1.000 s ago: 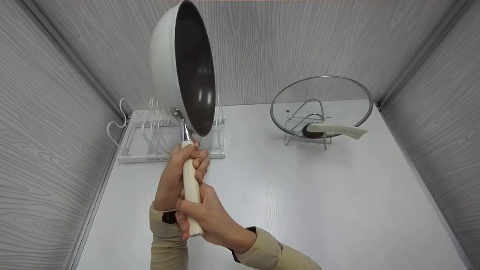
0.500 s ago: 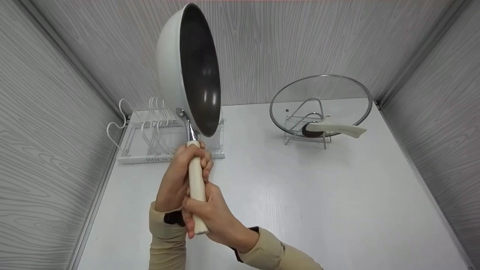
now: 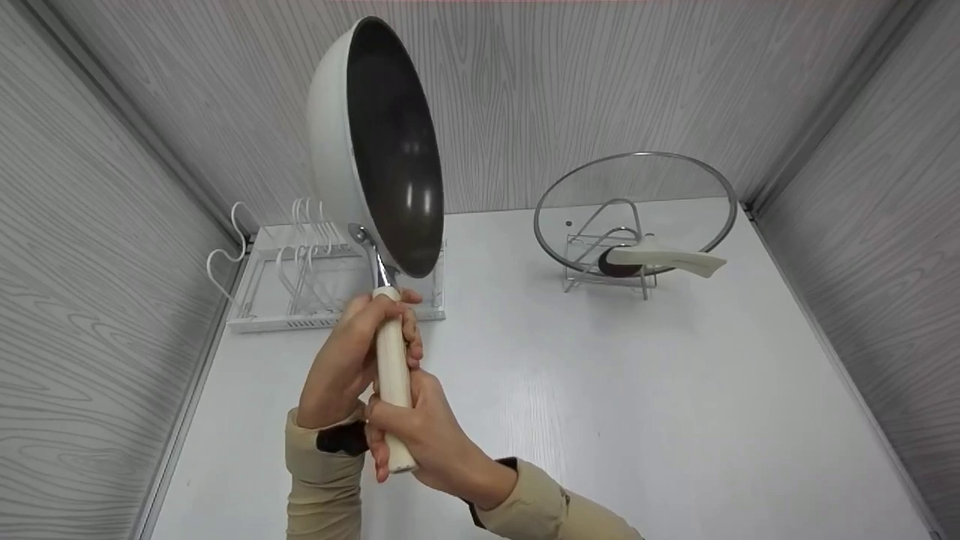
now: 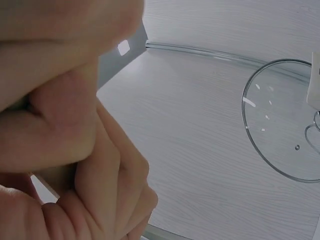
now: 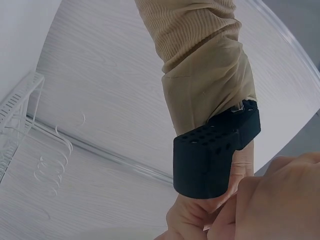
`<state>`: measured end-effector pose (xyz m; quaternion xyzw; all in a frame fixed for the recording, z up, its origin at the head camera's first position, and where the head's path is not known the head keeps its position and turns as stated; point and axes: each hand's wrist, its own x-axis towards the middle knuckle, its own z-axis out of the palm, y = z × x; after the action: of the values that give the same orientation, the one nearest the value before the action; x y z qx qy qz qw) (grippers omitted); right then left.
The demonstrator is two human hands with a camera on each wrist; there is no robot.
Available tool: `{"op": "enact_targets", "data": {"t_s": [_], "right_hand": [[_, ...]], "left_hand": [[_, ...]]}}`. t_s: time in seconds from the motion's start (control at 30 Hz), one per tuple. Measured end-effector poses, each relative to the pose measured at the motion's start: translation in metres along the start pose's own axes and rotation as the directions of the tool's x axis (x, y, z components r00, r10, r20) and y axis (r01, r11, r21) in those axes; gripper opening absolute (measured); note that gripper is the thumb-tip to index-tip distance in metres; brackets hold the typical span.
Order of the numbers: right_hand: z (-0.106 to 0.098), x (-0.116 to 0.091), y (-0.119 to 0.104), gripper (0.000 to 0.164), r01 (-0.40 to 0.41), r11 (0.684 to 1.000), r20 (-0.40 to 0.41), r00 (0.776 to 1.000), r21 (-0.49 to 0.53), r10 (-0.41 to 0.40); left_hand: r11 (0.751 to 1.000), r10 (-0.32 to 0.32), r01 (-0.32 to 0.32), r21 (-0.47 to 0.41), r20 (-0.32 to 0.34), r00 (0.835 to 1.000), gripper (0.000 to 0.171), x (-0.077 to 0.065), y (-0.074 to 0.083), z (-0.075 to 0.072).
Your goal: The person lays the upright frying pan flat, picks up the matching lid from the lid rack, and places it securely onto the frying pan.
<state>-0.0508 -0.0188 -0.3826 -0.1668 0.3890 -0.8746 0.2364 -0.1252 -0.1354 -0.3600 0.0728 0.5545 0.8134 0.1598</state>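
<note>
A frying pan (image 3: 394, 161) with a white outside and dark inside is held up on its side, bowl away from the person, its inside facing right. My left hand (image 3: 341, 364) grips its cream handle (image 3: 393, 352) near the metal neck, thumb across the top. Lower down, close to the handle's end, my right hand (image 3: 435, 431) holds the same handle with its thumb wrapped over. The left wrist view shows curled fingers (image 4: 65, 115) up close; the pan is out of sight there. In the right wrist view both hands meet at the bottom edge.
Behind the pan stands a white wire rack (image 3: 259, 322) with curved dividers. To the right, a glass lid (image 3: 585, 187) with a cream handle leans on a small wire stand (image 3: 643, 285). Grey wood-grain walls (image 3: 82, 247) enclose the white tabletop (image 3: 675, 420) at the back and sides.
The pan has shifted a little right and down in the head view, both hands holding its handle throughout. The left hand's forefinger now sticks out a bit more beside the handle.
</note>
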Motion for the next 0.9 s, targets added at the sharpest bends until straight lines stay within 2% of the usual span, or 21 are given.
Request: {"op": "enact_targets", "data": {"t_s": [0.17,0.33,0.47,0.6,0.77,0.9], "right_hand": [[0.000,0.001,0.002,0.009,0.012,1.000,-0.015,1.000,-0.027,-0.013],[-0.002,0.003,0.002,0.011,0.014,0.997,-0.047,0.999,-0.070,-0.017],[-0.003,0.003,0.002,0.018,0.009,0.997,-0.075,0.997,-0.074,-0.015],[-0.002,0.001,0.002,0.029,0.019,0.998,-0.076,0.997,-0.062,-0.024],[-0.001,0.002,0.003,0.031,0.003,0.997,-0.081,0.997,-0.078,-0.009],[0.000,0.004,0.004,0.034,-0.015,0.995,-0.088,0.996,-0.096,0.007]], "left_hand": [[0.998,-0.004,0.002,0.061,0.029,1.000,0.036,-0.002,0.004,-0.004],[0.999,-0.015,0.014,0.036,0.023,1.000,0.034,-0.002,0.005,-0.002],[0.999,-0.035,0.035,-0.030,-0.009,0.999,0.027,0.000,0.003,0.001],[0.990,-0.038,0.034,-0.140,-0.023,0.999,0.018,0.001,-0.001,0.005],[0.950,-0.047,0.044,-0.310,-0.002,0.999,0.013,0.001,-0.004,0.008],[0.922,-0.042,0.046,-0.385,0.017,0.999,0.012,0.001,-0.004,0.008]]}}
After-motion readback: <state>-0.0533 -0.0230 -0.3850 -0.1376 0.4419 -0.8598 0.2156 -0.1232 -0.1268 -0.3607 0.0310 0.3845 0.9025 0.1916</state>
